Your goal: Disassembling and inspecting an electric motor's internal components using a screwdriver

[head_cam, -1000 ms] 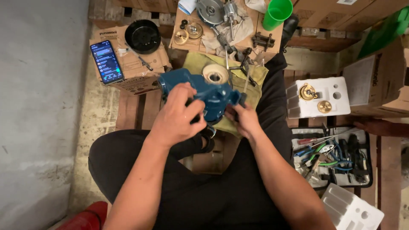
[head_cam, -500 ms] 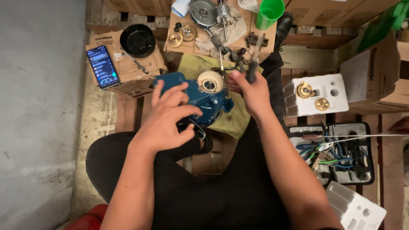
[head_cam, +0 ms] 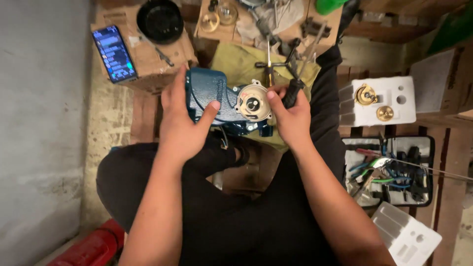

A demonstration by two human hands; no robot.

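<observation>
A blue cast pump body [head_cam: 212, 93] rests on my lap over an olive cloth [head_cam: 236, 61]. Its round cream end plate [head_cam: 253, 103] faces up. My left hand [head_cam: 182, 123] wraps the pump body from the left, thumb lying across its top. My right hand [head_cam: 290, 116] sits just right of the end plate, closed around the black handles of a pair of pliers [head_cam: 300, 64]. The pliers' thin metal jaws point away from me. A T-shaped metal tool [head_cam: 269, 66] lies on the cloth behind the pump.
A lit phone [head_cam: 114, 54] and a black pan [head_cam: 160, 20] sit on a cardboard box at the back left. A white foam block [head_cam: 394, 91] with brass parts is on the right, with an open tool case [head_cam: 389, 170] below it. A grey wall runs along the left.
My right hand left the pump, reached back to the tools, and returned holding the pliers. The pump has been turned so its cream end plate faces up. The view has moved closer.
</observation>
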